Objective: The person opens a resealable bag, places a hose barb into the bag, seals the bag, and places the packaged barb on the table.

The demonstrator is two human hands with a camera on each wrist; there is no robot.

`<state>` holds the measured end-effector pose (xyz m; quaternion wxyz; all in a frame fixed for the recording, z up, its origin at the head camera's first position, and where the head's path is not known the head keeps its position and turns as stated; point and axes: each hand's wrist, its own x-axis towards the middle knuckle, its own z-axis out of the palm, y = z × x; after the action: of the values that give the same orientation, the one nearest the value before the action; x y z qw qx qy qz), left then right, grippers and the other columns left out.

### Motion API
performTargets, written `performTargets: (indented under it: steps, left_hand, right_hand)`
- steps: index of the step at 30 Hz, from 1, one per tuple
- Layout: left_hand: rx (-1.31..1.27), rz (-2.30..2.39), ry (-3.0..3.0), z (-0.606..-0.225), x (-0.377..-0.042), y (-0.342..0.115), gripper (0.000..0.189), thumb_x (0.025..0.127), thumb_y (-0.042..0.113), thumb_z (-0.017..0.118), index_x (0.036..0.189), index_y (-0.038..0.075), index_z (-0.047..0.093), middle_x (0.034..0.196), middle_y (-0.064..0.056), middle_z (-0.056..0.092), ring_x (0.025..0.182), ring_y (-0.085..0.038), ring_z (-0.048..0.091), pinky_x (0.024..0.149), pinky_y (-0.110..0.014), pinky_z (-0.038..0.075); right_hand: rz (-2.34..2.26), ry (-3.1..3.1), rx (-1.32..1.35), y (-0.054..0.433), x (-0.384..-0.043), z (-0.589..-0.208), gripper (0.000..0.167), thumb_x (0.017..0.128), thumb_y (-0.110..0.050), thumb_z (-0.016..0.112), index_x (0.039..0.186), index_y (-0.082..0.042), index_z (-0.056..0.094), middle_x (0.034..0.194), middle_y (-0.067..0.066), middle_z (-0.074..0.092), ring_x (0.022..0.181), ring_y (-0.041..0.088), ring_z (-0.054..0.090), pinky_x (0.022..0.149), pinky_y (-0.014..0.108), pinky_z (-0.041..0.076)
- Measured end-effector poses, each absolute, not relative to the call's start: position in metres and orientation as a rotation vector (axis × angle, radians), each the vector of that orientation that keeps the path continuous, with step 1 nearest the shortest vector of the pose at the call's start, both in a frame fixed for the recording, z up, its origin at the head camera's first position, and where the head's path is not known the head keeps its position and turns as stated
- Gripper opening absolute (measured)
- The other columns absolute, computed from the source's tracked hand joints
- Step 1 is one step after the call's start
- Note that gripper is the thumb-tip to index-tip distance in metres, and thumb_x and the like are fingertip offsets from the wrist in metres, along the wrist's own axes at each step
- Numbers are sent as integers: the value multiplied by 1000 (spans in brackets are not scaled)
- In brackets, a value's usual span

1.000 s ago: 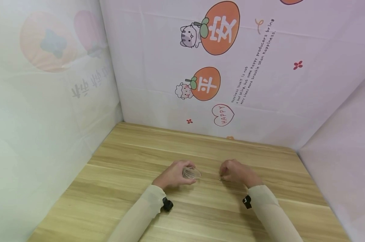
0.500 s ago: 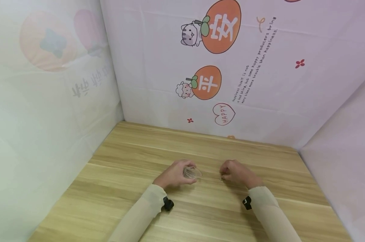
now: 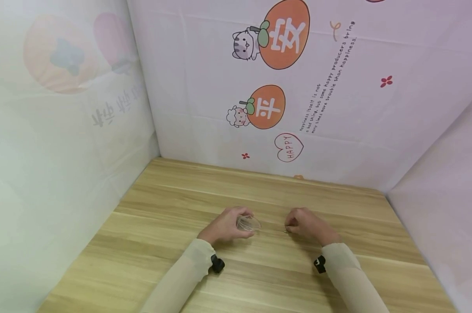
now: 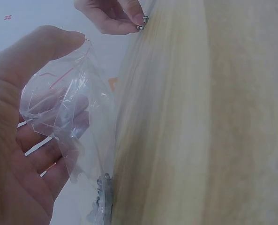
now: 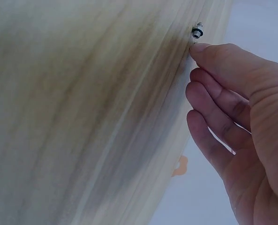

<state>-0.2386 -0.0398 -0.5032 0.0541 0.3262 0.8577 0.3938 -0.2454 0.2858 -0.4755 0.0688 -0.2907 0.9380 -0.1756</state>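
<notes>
My left hand (image 3: 229,224) holds a clear plastic zip bag (image 3: 248,223), thumb at its mouth and fingers behind it. A red line runs along the bag (image 4: 94,101) in the left wrist view, and small metal pieces (image 4: 102,190) lie gathered at its bottom. To the right, my right hand (image 3: 307,224) is low over the tabletop, thumb and fingertips pinched together at small metal parts (image 4: 144,22). One of these, a threaded metal fitting (image 5: 197,31) with a dark ring, shows just beyond the thumb tip in the right wrist view. The index finger is hidden there behind the thumb.
The wood-grain table (image 3: 259,269) is enclosed by a printed white back sheet (image 3: 204,87), a left sheet (image 3: 71,165) and a right sheet (image 3: 447,187). Each cuff carries a black wrist camera, the left one (image 3: 217,264) and the right one (image 3: 319,264).
The small metal parts under the right fingertips show less than a second ago. Both hands stay almost in place, and the bag has shifted only slightly.
</notes>
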Motion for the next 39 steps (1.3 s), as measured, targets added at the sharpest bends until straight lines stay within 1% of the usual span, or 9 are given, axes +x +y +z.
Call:
performTargets:
  steps: [5,10,13,19,25,31,35,39]
  left_hand:
    - [983,1190,2607,-502,-238,-40,50,89,38,85,133,20,67,132,3,71,119,-12,65,102,-30,55]
    - [980,1189,2608,-503,-238,-40,51,89,37,85,133,19,67,133,2,71,123,-14,65,106,-34,55]
    - [977,1191,2607,-504,-239,-39,51,89,36,85,134,19,67,134,2,71,123,-14,65,107,-34,54]
    - [984,1193,2607,-504,-239,-39,51,89,36,85,134,19,67,133,2,71,123,-13,65,106,-34,54]
    - [998,1203,2607,-504,-239,-39,50,89,35,85,133,19,67,131,2,72,118,-12,65,102,-31,55]
    - [1003,1195,2613,-504,-239,-40,50,90,37,84,133,19,67,132,3,71,122,-14,65,105,-33,55]
    - [998,1195,2613,-505,-240,-40,51,90,40,84,134,20,67,133,3,71,125,-14,65,107,-34,55]
    - [991,1206,2603,-505,-240,-40,52,90,40,84,135,19,67,134,3,71,125,-14,65,108,-36,54]
  right_hand:
    - [-543,2828,-822,285,-246,-477,11,93,-7,80,88,-17,77,95,-4,74,87,7,67,76,26,59]
    - [-535,2830,-839,285,-247,-477,10,89,-3,78,90,-13,75,92,-4,71,82,3,63,72,22,57]
    - [-536,2835,-859,285,-246,-474,10,87,-2,77,89,-11,73,90,-4,70,80,3,61,71,22,56]
    - [-514,2862,-812,280,-246,-465,14,82,-2,75,86,-14,70,84,-7,66,77,6,58,68,23,54]
    - [-511,2844,-898,274,-248,-453,15,80,1,76,85,-10,69,84,-3,66,77,7,58,67,24,54]
    - [-492,2846,-963,268,-247,-442,13,79,1,76,85,-9,70,83,-3,65,75,7,56,66,23,52]
    - [-464,2845,-961,261,-245,-437,13,79,0,75,84,-10,69,83,-3,64,75,7,54,66,23,51]
    - [-441,2838,-975,254,-243,-431,12,80,0,75,83,-10,69,83,-2,65,75,6,54,65,22,50]
